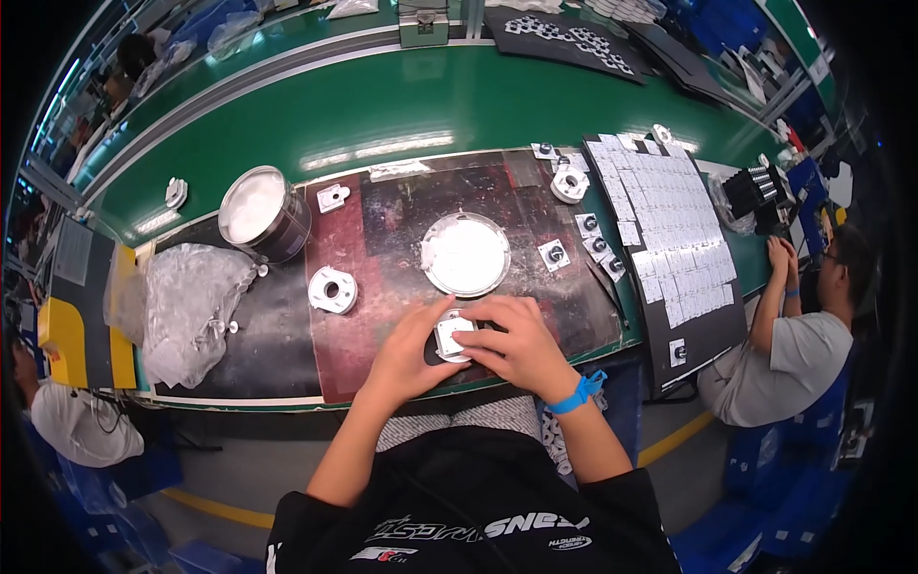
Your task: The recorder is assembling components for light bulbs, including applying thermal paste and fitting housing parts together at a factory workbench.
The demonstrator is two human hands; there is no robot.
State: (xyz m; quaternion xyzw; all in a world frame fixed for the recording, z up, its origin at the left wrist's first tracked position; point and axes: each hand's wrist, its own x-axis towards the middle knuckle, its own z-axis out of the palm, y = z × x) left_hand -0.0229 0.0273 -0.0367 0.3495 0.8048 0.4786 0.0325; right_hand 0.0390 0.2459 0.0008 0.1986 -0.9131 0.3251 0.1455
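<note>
Near the front edge of the workbench, I hold a small white housing [454, 335], roughly square with a flat top face. My left hand [409, 356] grips its left side, fingers curled around it. From the right, my right hand [519, 346] closes on the same housing, with fingertips over its upper face. Just beyond my fingers lies a round clear dish [466, 254] of white material. To its right is a small white square plate [554, 254] with a black centre. A white housing with a round hole [333, 290] lies left of my hands, and a smaller white part [333, 198] farther back.
A tub of white material [263, 212] and a clear plastic bag [196, 311] stand at left. On the right, a dark board [703, 330] carries rows of white plates, with several black-centred plates [599, 246] beside it. A co-worker [789, 344] sits at far right.
</note>
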